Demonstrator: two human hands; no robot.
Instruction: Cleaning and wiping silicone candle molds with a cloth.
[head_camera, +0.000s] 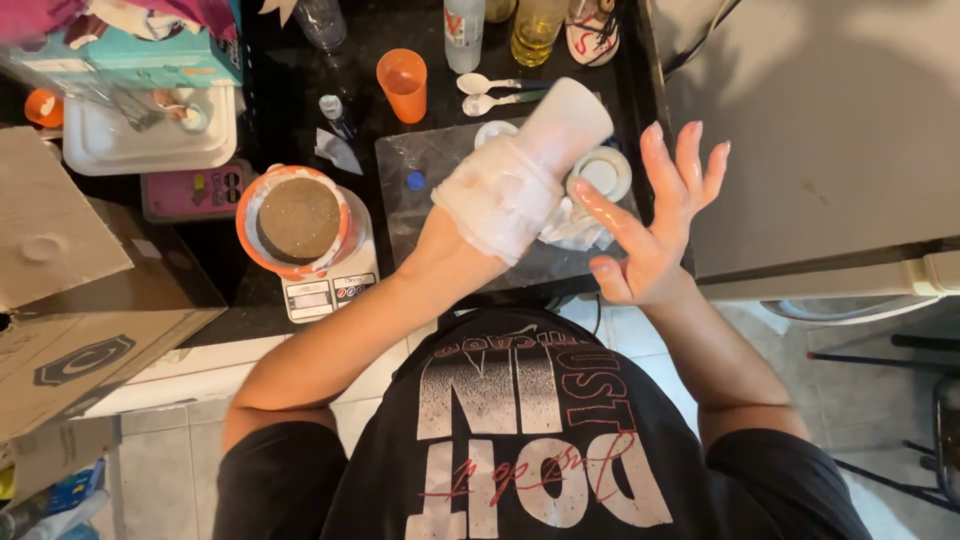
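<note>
Left hand (500, 205), wrapped in thin plastic, clamps white cup (565, 125) at frame centre; light, slippery; grip sidewall. Right hand (655, 225) spread, empty.

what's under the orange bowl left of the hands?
The orange bowl, filled with something brown and grainy, sits on a small white kitchen scale. Only the scale's front edge with its display shows; the weighing platform is covered by the bowl.

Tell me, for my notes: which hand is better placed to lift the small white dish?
Probably right: the right hand is open, empty beside the white dish; the left hand holds a white cylinder.
</note>
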